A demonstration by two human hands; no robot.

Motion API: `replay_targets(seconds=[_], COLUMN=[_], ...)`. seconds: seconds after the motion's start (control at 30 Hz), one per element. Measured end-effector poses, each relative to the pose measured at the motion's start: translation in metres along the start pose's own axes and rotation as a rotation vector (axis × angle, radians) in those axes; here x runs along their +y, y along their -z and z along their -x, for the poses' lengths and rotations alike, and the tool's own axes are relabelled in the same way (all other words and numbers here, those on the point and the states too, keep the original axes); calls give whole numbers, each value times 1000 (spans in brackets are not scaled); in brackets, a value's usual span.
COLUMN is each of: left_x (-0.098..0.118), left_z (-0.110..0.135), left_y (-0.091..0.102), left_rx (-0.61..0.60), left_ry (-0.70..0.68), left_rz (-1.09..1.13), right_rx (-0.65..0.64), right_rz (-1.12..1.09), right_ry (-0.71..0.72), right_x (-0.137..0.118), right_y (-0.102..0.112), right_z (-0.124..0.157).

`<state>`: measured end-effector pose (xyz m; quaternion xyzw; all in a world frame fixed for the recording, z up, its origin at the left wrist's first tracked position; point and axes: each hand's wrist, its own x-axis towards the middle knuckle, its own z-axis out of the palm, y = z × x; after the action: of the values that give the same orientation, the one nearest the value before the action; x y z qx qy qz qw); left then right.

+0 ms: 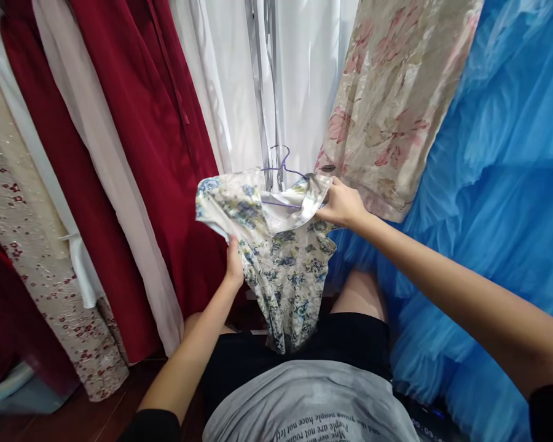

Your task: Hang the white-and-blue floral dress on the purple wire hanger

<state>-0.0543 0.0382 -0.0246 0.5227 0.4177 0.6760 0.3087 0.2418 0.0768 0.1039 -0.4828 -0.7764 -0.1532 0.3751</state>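
A white garment with blue flower print (281, 258) hangs on a thin purple wire hanger (281, 167) in front of me. My left hand (233, 263) is closed on the garment's left side, below the sleeve. At the garment's right shoulder, my right hand (343, 204) pinches the fabric by the hanger's end. The hanger's hook sits against hanging grey straps (266, 92).
Long garments hang all around: dark red ones (152, 135), a pale pink one (101, 159), white fabric (313, 73), a beige floral dress (391, 104) and a big blue tulle skirt (498, 202). A sequined cream dress (37, 258) reaches the wooden floor (87, 411) at left.
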Motion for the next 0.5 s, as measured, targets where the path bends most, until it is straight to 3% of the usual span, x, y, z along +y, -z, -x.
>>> replay_targets(seconds=[0.07, 0.2, 0.3, 0.4, 0.5], left_x=[-19, -47, -60, -62, -54], left_z=[18, 57, 81, 96, 105], left_y=[-3, -22, -42, -55, -55], left_rx=[113, 95, 170, 184, 119], left_ry=[4, 122, 211, 223, 160], left_rz=[24, 137, 233, 266, 247], right_rx=[-9, -69, 17, 210, 194], right_rz=[6, -35, -107, -338, -694], right_ry=[72, 247, 281, 115, -203], right_x=[-4, 16, 22, -12, -64], right_y=[1, -3, -11, -31, -65], right_z=[0, 14, 36, 73, 120])
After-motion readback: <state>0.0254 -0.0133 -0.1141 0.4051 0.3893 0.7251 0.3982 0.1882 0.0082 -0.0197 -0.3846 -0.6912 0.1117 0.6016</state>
